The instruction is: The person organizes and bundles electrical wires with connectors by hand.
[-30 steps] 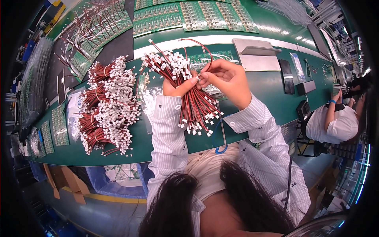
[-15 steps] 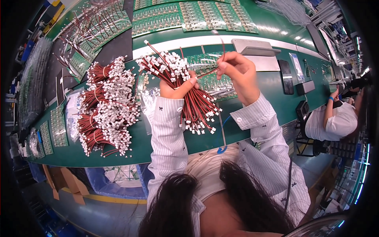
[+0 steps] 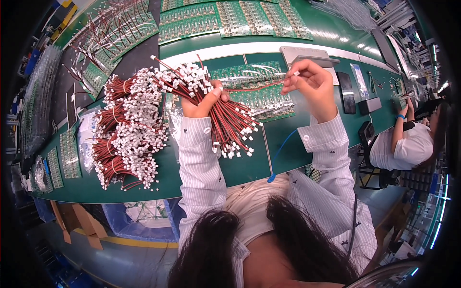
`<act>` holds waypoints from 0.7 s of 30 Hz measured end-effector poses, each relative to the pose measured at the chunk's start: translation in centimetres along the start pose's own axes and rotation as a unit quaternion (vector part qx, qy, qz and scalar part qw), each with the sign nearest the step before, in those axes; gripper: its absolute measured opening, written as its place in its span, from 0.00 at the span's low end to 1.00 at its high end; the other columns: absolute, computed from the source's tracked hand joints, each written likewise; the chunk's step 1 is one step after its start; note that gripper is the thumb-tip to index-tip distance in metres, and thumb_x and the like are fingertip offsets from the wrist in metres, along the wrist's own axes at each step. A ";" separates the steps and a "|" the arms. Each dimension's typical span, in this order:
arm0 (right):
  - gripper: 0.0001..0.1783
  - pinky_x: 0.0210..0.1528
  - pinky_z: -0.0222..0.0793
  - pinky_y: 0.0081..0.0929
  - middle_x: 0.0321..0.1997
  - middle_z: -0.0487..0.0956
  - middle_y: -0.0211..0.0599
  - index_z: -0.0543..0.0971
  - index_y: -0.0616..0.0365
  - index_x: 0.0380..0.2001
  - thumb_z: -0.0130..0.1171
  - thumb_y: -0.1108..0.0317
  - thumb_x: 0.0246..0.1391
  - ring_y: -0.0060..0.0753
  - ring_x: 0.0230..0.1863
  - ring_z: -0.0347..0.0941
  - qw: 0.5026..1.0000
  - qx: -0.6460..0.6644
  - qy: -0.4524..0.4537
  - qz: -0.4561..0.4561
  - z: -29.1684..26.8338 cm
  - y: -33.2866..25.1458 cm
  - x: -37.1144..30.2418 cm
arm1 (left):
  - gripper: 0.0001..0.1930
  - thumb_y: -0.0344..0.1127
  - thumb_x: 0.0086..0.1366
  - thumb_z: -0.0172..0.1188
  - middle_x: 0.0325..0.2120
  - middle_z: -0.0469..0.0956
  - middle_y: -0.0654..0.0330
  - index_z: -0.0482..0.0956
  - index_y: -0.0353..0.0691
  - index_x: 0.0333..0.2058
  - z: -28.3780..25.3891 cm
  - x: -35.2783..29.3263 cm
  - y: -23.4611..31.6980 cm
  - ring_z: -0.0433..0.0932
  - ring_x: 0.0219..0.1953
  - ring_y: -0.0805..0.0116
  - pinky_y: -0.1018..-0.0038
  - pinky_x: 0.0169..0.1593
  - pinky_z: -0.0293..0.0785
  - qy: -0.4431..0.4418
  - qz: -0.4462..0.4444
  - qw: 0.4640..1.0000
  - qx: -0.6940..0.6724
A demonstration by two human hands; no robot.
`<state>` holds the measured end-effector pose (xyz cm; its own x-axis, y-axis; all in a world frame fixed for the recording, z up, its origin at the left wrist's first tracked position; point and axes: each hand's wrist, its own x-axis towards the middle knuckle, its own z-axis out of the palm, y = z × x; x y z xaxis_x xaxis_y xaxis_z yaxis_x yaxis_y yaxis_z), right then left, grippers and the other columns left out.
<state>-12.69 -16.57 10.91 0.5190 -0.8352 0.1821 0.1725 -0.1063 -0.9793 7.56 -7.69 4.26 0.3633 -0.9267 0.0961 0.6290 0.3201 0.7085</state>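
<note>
A thick bundle of red and black wire cables with white plug connectors at both ends is gripped in my left hand, the thumb across it. My right hand pinches the end of a single red cable, a white connector showing at the fingertips. That cable runs nearly straight from the bundle to my right fingers. Below it lie green circuit boards with pale wires across them. Left of my hand, several more bundles tied with bands are stacked on the green table.
Wired circuit boards stand at the far left, and flat board panels lie at the back. A metal plate fixture, a black phone and a small grey box are to the right. A co-worker sits further right.
My right hand has moved right, drawing the cable out straight from the bundle. My left hand and its bundle have shifted slightly left.
</note>
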 end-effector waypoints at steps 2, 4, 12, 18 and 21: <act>0.04 0.29 0.71 0.20 0.25 0.73 0.36 0.70 0.66 0.26 0.52 0.78 0.44 0.24 0.26 0.72 0.998 -0.052 -0.026 0.004 -0.1 -0.2 -0.2 | 0.12 0.19 0.51 0.52 0.27 0.71 0.55 0.64 0.32 0.36 0.0 0.0 0.2 0.72 0.25 0.68 0.72 0.31 0.71 0.004 0.004 1.000 0.008; 0.05 0.30 0.70 0.17 0.23 0.72 0.34 0.70 0.66 0.26 0.51 0.82 0.41 0.23 0.27 0.72 0.975 -0.213 -0.049 0.028 0.2 -0.6 -0.6 | 0.13 0.19 0.50 0.52 0.27 0.71 0.55 0.64 0.32 0.36 -0.1 0.0 0.2 0.72 0.25 0.68 0.72 0.31 0.71 0.007 0.007 1.000 0.016; 0.06 0.28 0.67 0.24 0.23 0.71 0.37 0.69 0.62 0.21 0.54 0.79 0.34 0.33 0.26 0.71 0.823 -0.552 -0.091 -0.097 1.2 0.5 -0.6 | 0.11 0.19 0.49 0.53 0.25 0.72 0.58 0.67 0.31 0.34 0.3 -0.1 0.3 0.73 0.24 0.70 0.75 0.31 0.72 0.011 0.054 0.994 0.099; 0.07 0.28 0.65 0.27 0.23 0.69 0.37 0.68 0.61 0.23 0.52 0.79 0.35 0.37 0.25 0.69 0.799 -0.563 -0.123 -0.173 1.7 2.2 0.0 | 0.09 0.20 0.50 0.54 0.25 0.72 0.59 0.68 0.32 0.32 0.1 -0.1 0.3 0.73 0.23 0.72 0.78 0.30 0.72 0.015 0.059 0.990 0.124; 0.07 0.24 0.65 0.25 0.21 0.68 0.37 0.68 0.61 0.23 0.52 0.79 0.35 0.33 0.23 0.69 0.838 -0.518 -0.133 -0.111 2.1 2.1 0.1 | 0.09 0.20 0.51 0.53 0.26 0.72 0.58 0.68 0.33 0.33 -0.2 -0.1 0.6 0.73 0.23 0.70 0.76 0.30 0.72 0.024 0.063 0.992 0.109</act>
<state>-10.51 -15.78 9.02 0.7619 -0.5983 0.2483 -0.4586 -0.7689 -0.4455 8.06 -7.37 4.49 0.4656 -0.8697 0.1635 0.4150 0.3778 0.8277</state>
